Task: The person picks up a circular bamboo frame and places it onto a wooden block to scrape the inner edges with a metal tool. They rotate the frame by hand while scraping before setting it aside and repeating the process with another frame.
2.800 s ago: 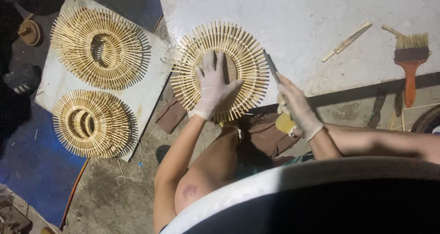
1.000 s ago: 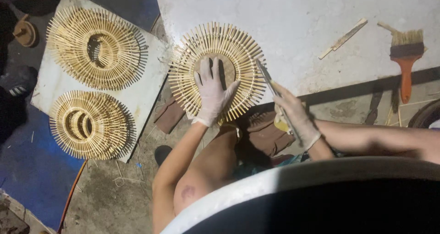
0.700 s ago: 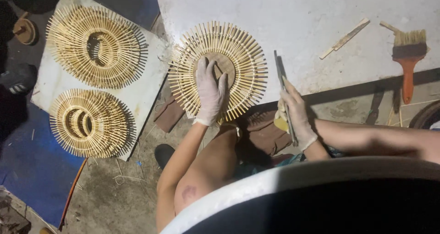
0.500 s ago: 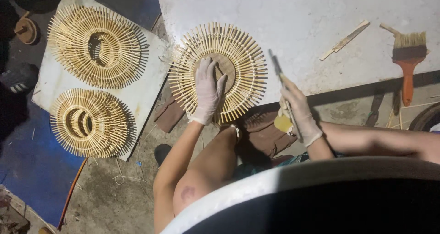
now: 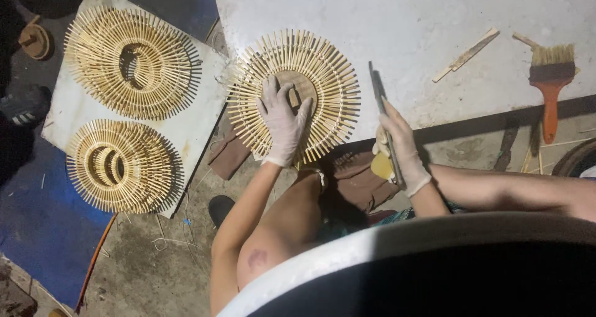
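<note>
A round piece made of radiating bamboo sticks (image 5: 323, 69) lies at the near edge of a white board (image 5: 403, 19). My left hand (image 5: 282, 121), in a white glove, presses flat on its middle, fingers spread. My right hand (image 5: 400, 149), also gloved, grips a long flat blade with a yellow handle (image 5: 380, 100). The blade points away from me and stands just right of the round piece, not touching it.
Two more round bamboo pieces (image 5: 133, 59) (image 5: 121, 165) lie on a white panel (image 5: 192, 128) at the left. A brush with an orange handle (image 5: 549, 84) and a thin wooden strip (image 5: 467, 54) lie on the board at the right. A dark cloth (image 5: 357, 180) covers my lap.
My right hand has swung the blade from leaning against the round piece's right edge to pointing straight away, slightly right of it. My left hand stays pressed on the piece's middle.
</note>
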